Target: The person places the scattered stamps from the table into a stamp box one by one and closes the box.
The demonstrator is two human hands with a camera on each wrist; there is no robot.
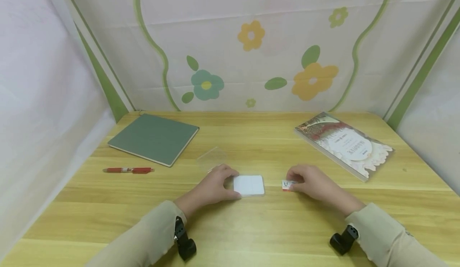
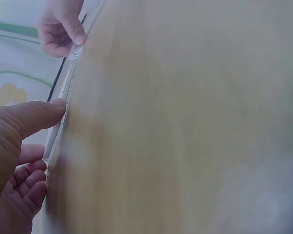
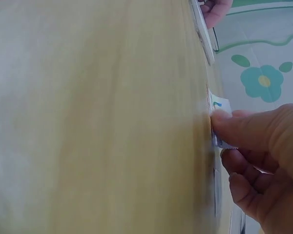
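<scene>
A flat white rectangular piece with a clear border (image 1: pixel 248 185) lies on the table. My left hand (image 1: pixel 217 186) holds it by its left end, thumb on the near corner and fingers at the far one. Off to the right, my right hand (image 1: pixel 310 182) pinches a small white piece with a red lower edge and dark print (image 1: pixel 287 185) between thumb and fingers, low over the tabletop. In the right wrist view, this small piece (image 3: pixel 222 109) looks thin and is partly hidden behind the thumb. A gap separates the two pieces.
Behind my left hand lies a clear transparent sheet (image 1: pixel 213 158). A green notebook (image 1: pixel 154 137) and a red pen (image 1: pixel 128 170) are at the left of the wooden table (image 1: pixel 248 235). A book with a printed cover (image 1: pixel 345 144) lies at the back right, before a flowered cloth (image 1: pixel 223 39).
</scene>
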